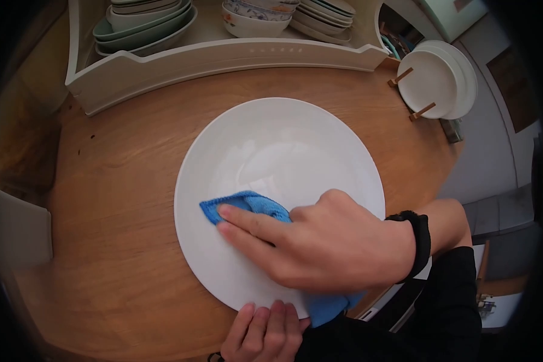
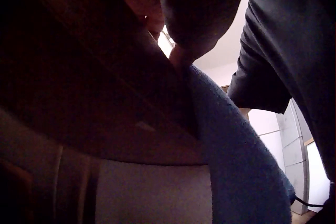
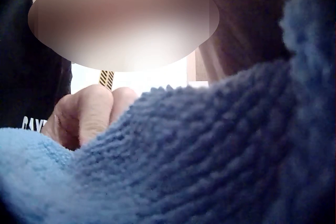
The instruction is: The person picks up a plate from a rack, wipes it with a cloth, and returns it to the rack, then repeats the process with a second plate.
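A large white plate point(image 1: 320, 139) lies on the wooden table. Across its near part reaches my right hand point(image 1: 338, 247), holding a blue cloth point(image 1: 247, 202) bunched beneath it. Two outstretched fingers press a folded corner of the cloth on the plate's left side. Another end of the cloth hangs past the near rim, and its ribbed weave fills the right wrist view. My left hand point(image 1: 265, 335) grips the near rim with bent fingers on top. In the right wrist view the knuckles of the left hand point(image 3: 92, 113) show behind the cloth. The right palm and thumb are hidden.
At the back stands a cream rack point(image 1: 223, 63) with stacked green dishes point(image 1: 145, 39), patterned bowls point(image 1: 256, 24) and plates point(image 1: 323, 27). White plates point(image 1: 431, 84) stand upright in a wooden-pegged holder at the right. A pale box-like object point(image 1: 21, 226) is at the left edge.
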The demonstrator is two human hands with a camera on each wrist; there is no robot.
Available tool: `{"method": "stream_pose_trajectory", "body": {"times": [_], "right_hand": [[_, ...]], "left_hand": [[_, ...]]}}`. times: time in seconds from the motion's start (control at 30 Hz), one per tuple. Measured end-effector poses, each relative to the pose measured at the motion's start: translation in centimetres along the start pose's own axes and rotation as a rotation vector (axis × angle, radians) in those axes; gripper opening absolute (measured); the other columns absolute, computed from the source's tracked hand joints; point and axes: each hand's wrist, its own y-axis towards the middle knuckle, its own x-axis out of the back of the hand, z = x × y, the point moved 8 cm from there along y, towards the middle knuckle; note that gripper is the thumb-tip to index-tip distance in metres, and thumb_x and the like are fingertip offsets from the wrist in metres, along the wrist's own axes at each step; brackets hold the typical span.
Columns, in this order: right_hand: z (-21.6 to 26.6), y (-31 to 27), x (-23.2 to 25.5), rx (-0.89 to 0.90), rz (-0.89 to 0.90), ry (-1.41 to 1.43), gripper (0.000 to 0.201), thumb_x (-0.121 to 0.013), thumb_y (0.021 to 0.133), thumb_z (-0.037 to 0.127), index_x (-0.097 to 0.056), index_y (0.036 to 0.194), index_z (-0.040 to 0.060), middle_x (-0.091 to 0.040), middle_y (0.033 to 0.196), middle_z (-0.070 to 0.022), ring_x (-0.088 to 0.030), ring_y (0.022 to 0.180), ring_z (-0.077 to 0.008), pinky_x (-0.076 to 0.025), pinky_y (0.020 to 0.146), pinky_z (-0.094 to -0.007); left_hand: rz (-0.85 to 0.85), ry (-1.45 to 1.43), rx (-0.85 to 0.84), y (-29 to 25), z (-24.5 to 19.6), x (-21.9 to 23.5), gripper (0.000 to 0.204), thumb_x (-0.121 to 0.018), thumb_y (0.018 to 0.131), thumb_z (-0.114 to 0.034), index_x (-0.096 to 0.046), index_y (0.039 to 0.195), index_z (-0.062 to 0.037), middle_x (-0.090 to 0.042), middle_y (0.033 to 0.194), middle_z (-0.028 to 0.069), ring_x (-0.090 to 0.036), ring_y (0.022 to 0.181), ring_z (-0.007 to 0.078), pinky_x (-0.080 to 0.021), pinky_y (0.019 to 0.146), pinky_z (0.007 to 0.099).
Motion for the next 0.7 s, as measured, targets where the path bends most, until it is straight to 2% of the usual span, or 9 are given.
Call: {"method": "stream_pose_trajectory", "body": {"times": [0.23,0.3,0.33,0.37,0.43,0.47,0.63,0.67,0.7], "right_hand": [[-3.3,1.0,-0.1,-0.066,-0.067,-0.037,0.038,-0.063,0.086,0.01,-0.067,0.118,-0.0086,-0.069,0.122,-0.0264,-0.071,0.062,-0.0254,-0.054,0.046,-0.0359],[-4.5,1.1,-0.1,-0.112,-0.037,-0.03,0.037,-0.062,0.087,0.011,-0.066,0.119,-0.0079,-0.071,0.116,-0.0242,-0.072,0.066,-0.0282,-0.056,0.05,-0.0384],[-5.0,1.1,-0.1,-0.133,-0.042,-0.027,0.035,-0.061,0.088,0.012,-0.066,0.118,-0.0067,-0.072,0.106,-0.0208,-0.072,0.067,-0.0295,-0.057,0.053,-0.0397],[-5.4,1.1,-0.2,-0.131,-0.046,-0.026,0.035,-0.061,0.088,0.012,-0.066,0.118,-0.0067,-0.072,0.106,-0.0208,-0.072,0.067,-0.0295,-0.057,0.053,-0.0397],[-6.3,0.9,-0.1,-0.138,-0.09,-0.095,0.03,-0.06,0.091,0.012,-0.067,0.115,-0.0044,-0.073,0.091,-0.0164,-0.072,0.066,-0.0291,-0.056,0.054,-0.04],[-7.0,0.9,-0.2,-0.208,-0.03,-0.13,0.024,-0.058,0.095,0.013,-0.068,0.111,-0.0014,-0.071,0.078,-0.0132,-0.071,0.065,-0.03,-0.055,0.054,-0.0403],[-8.7,0.0,0.3,-0.241,-0.137,-0.147,0.018,-0.057,0.097,0.014,-0.067,0.103,0.001,-0.069,0.072,-0.0144,-0.07,0.064,-0.0323,-0.055,0.053,-0.0409],[-9.2,-0.1,0.0,-0.295,-0.04,-0.157,0.025,-0.06,0.09,0.009,-0.067,0.113,0.0041,-0.069,0.102,-0.0109,-0.072,0.07,-0.031,-0.056,0.057,-0.0395],[-9.7,-0.3,-0.5,-0.349,0.058,-0.167,0.042,-0.063,0.082,0.005,-0.067,0.123,0.0073,-0.069,0.131,-0.0073,-0.074,0.076,-0.0297,-0.058,0.06,-0.0382]], "left_hand": [[-0.005,0.017,-0.002,0.2,-0.1,-0.2,0.014,-0.069,0.09,-0.014,-0.075,0.099,-0.0064,-0.073,0.102,0.008,-0.061,0.107,0.0251,-0.057,0.095,0.0406],[-0.002,0.02,-0.004,0.3,-0.2,-0.1,0.014,-0.068,0.09,-0.012,-0.075,0.1,-0.0068,-0.073,0.102,0.0071,-0.061,0.106,0.024,-0.055,0.095,0.0397],[-0.002,0.025,-0.004,0.3,-0.2,-0.2,0.014,-0.068,0.09,-0.012,-0.075,0.1,-0.0068,-0.073,0.102,0.0071,-0.061,0.106,0.024,-0.055,0.095,0.0397],[-0.003,0.022,-0.01,0.3,-0.3,-0.2,0.014,-0.067,0.09,-0.011,-0.075,0.101,-0.0069,-0.073,0.102,0.007,-0.061,0.106,0.0237,-0.055,0.095,0.0394],[-0.001,0.021,-0.018,0.2,-0.5,-0.3,0.014,-0.067,0.09,-0.01,-0.074,0.102,-0.007,-0.073,0.102,0.007,-0.062,0.105,0.0234,-0.055,0.095,0.0391],[-0.011,0.022,-0.01,0.2,-0.5,-0.4,0.015,-0.067,0.09,-0.009,-0.074,0.102,-0.0069,-0.073,0.103,0.0072,-0.062,0.105,0.0236,-0.054,0.095,0.0393],[-0.017,0.015,0.011,0.1,-0.4,-0.3,0.015,-0.068,0.089,-0.007,-0.074,0.103,-0.0064,-0.073,0.105,0.0075,-0.062,0.104,0.0241,-0.054,0.094,0.0398],[-0.021,0.009,0.017,0.1,-0.4,-0.3,0.015,-0.069,0.089,-0.007,-0.074,0.103,-0.0062,-0.073,0.105,0.0077,-0.062,0.104,0.0245,-0.054,0.094,0.0404],[-0.027,0.002,0.023,0.1,-0.3,-0.2,0.016,-0.069,0.088,-0.006,-0.074,0.103,-0.006,-0.073,0.105,0.0079,-0.061,0.104,0.0249,-0.054,0.093,0.041]]}}
